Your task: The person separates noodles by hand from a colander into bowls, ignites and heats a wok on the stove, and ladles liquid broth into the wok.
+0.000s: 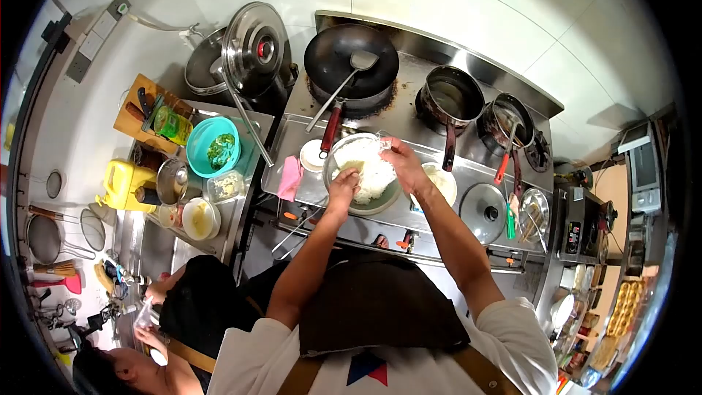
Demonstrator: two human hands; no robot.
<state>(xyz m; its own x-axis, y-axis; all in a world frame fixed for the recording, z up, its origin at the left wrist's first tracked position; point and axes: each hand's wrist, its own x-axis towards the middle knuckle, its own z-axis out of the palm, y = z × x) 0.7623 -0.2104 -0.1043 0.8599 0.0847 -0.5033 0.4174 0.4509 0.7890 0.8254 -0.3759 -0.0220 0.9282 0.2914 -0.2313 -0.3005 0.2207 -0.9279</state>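
Observation:
A metal bowl (329, 164) of white rice (376, 175) stands on the steel counter in front of the stove. My left hand (344, 189) reaches over its near left side, fingers bent together at the rice; whatever they hold is hidden. At the bowl's far right rim, my right hand (406, 167) has its fingertips pinched on a thin, shiny clear piece that looks like plastic. A small white bowl (312, 155) and a pink cloth (290, 178) lie left of the rice. To the right, a white bowl (444, 181) sits partly behind my right forearm.
A wok (344, 51) with a spatula (362, 62) and a dark saucepan (450, 95) stand on the stove, handles toward me. A glass lid (482, 212) lies at right. A turquoise bowl (197, 150) with chopped greens stands left. Another person (197, 300) works at the lower left.

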